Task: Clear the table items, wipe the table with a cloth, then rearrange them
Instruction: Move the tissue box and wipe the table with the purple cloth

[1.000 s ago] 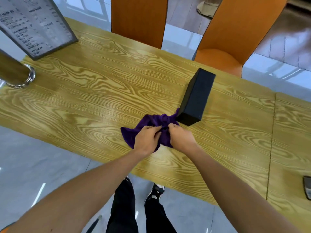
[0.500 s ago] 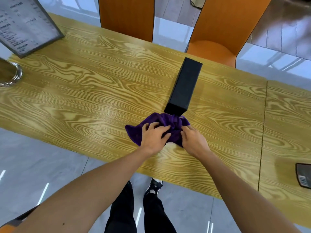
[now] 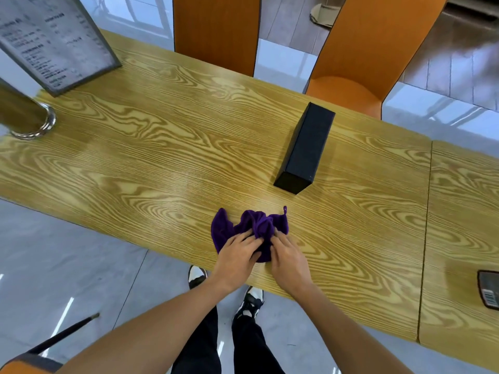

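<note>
A crumpled purple cloth (image 3: 252,228) lies on the wooden table (image 3: 151,157) near its front edge. My left hand (image 3: 237,255) and my right hand (image 3: 287,256) both press on the cloth's near side, fingers bunching the fabric. A long black box (image 3: 306,148) lies flat on the table just beyond the cloth, with a clear gap between them. A framed menu stand (image 3: 54,41) stands at the far left corner.
A metal post with a ring base (image 3: 29,122) rises at the left edge. Two orange chairs (image 3: 216,31) (image 3: 378,49) stand behind the table. A dark device with a barcode (image 3: 490,292) lies at the right edge. A seam (image 3: 426,225) divides the tabletop.
Both hands have pulled the cloth back toward the front edge, away from the black box it touched before. The box has stayed where it was.
</note>
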Demonstrator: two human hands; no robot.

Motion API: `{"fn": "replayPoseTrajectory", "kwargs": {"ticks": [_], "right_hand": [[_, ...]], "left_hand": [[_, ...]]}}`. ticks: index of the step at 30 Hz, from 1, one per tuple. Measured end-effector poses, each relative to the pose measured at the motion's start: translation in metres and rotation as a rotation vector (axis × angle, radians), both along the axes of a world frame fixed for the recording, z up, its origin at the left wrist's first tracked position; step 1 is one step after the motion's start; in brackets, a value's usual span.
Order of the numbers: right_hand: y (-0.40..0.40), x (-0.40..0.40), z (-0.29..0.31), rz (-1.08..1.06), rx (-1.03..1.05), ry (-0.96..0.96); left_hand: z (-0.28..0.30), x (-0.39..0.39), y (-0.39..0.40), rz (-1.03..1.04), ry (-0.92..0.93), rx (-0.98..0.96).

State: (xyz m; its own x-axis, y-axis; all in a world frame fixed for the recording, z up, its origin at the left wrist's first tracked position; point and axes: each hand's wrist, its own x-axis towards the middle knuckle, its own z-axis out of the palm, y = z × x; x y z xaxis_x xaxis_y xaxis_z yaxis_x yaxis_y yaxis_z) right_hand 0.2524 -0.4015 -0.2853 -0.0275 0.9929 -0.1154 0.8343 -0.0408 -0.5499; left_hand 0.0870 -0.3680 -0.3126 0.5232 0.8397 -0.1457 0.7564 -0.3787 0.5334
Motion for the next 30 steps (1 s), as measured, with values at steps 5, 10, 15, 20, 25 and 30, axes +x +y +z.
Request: {"fn": "replayPoseTrajectory", "kwargs": {"ticks": [5, 10, 15, 20, 25, 30], "right_hand": [[0.001, -0.043, -0.006, 0.038, -0.011, -0.001], [0.01, -0.087, -0.006, 0.091, -0.071, 0.049], [0.03, -0.124, 0.0, 0.069, -0.174, 0.154], [0.057, -0.112, 0.025, -0.212, -0.312, 0.411], [0.083, -0.067, 0.046, -0.441, -0.161, 0.408], [0.087, -0.003, 0.043, -0.627, -0.122, 0.207]], "left_hand": [[0.001, -0.044, -0.008, 0.084, -0.042, 0.049], [0.0, -0.089, -0.009, 0.171, -0.053, 0.084], [0.009, -0.117, -0.001, 0.339, -0.116, 0.0], [0.041, -0.104, 0.035, 0.497, -0.395, -0.334], [0.073, -0.053, 0.087, 0.452, -0.598, -0.566], [0.063, -0.007, 0.114, 0.437, -0.494, -0.705]]}}
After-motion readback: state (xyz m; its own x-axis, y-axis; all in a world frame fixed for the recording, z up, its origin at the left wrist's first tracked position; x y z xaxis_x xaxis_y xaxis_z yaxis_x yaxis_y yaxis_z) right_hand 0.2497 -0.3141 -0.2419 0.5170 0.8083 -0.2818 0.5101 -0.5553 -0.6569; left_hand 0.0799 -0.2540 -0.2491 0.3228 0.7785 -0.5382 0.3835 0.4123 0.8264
